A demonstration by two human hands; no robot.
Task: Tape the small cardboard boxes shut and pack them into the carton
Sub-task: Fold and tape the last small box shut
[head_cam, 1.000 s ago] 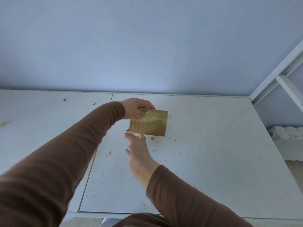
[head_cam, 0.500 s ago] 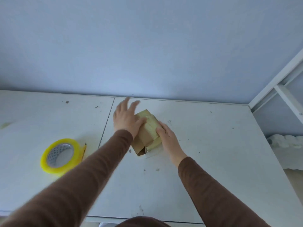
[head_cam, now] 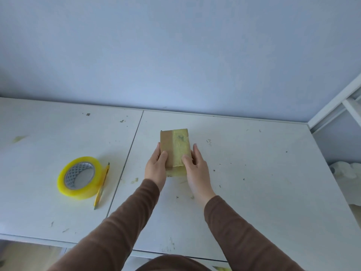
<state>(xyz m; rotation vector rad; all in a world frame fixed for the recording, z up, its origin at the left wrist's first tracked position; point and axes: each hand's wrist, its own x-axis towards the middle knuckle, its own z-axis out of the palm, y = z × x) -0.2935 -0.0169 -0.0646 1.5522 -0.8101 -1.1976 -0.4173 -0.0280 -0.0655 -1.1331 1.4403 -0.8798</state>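
I have the small cardboard box [head_cam: 174,151] lying flat on the white table [head_cam: 254,182], just right of the seam between the two tabletops, and that is the change from a moment ago: half a second back it was tipped up on an edge between my hands, and a second back it was lifted clear with only my left hand on it. Now my left hand [head_cam: 156,169] clasps its near left edge and my right hand [head_cam: 195,167] its near right edge, thumbs pressed on the top face, so both hands are clamped on the box from either side. A strip of yellowish tape [head_cam: 180,147] covers the right part of that face and folds over the near end. I judge this box is close to sealed and I am smoothing it down. The tape roll [head_cam: 79,178] sits well to the left of the box, a yellow pencil [head_cam: 101,185] touching its right side. No carton is in view.
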